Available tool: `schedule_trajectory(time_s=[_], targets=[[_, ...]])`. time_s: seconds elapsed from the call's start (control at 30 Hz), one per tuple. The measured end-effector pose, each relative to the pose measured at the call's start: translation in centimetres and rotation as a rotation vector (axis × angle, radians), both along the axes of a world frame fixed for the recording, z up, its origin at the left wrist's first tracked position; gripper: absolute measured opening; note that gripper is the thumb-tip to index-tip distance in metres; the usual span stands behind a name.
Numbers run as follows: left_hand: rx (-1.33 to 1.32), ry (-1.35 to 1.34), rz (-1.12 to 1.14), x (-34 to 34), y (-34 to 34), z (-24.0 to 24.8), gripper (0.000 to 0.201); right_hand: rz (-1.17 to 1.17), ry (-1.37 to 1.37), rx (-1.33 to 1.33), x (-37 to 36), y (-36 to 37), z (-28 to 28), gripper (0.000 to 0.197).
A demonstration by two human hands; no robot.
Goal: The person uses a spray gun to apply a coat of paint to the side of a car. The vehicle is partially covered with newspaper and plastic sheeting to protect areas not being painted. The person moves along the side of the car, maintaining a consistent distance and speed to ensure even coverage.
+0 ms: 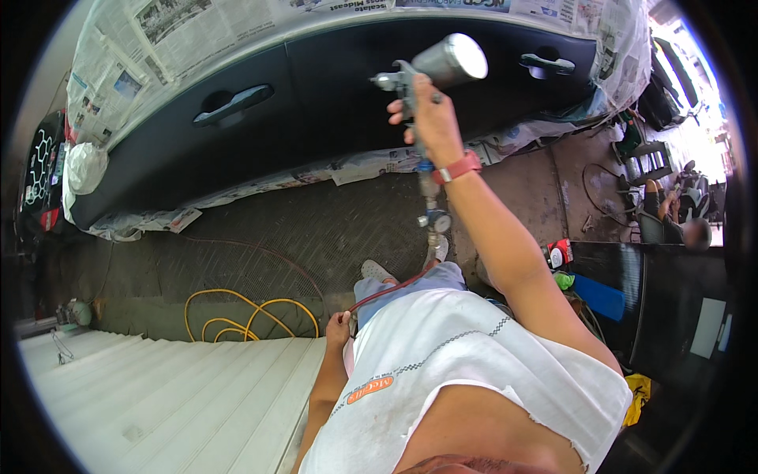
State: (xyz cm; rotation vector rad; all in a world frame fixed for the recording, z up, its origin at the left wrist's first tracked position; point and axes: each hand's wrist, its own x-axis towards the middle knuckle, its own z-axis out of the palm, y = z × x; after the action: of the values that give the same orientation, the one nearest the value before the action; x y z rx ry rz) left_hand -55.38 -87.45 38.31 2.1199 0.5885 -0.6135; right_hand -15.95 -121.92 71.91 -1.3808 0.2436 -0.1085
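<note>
My right hand [433, 114] is wrapped round the grip of a spray gun [407, 91], whose nozzle points left. A silver paint cup [446, 62] with a bright lid sits on the gun. Behind them are matte black car doors [332, 95], with a front handle [233, 107] and another handle [546, 65]; the gap between gun and panel is hard to judge. Below the grip hang a regulator with a round gauge [438, 221] and a dark red air hose [387, 292]. Low at my left side, my left hand [339, 325] is closed on that hose.
Newspaper masking [181, 39] and clear plastic cover the car above and below the doors. A yellow hose [253, 316] lies coiled on the floor beside a white corrugated sheet [174, 395]. To the right are a dark table [616, 261], a stool [649, 162] and a seated person [671, 209].
</note>
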Motion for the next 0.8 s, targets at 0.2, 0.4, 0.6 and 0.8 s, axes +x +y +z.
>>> schedule_trajectory(time_s=[0.2,0.4,0.6,0.8], targets=[[-0.135,0.118,-0.301,6.3,-2.3,-1.0,0.047,-0.349,0.064,-0.222,-3.6,-12.5,-0.1,0.068],[-0.064,0.122,-0.324,9.8,-3.4,-0.9,0.045,-0.553,0.018,-0.278,-5.6,-16.7,0.9,0.065],[-0.139,0.153,-0.274,7.7,1.1,-2.5,0.042,-0.293,0.000,-0.117,-2.9,-7.3,2.1,0.063],[-0.193,0.218,-0.090,4.3,3.2,-2.2,0.041,0.025,-0.018,-0.029,0.7,3.2,2.3,0.060]])
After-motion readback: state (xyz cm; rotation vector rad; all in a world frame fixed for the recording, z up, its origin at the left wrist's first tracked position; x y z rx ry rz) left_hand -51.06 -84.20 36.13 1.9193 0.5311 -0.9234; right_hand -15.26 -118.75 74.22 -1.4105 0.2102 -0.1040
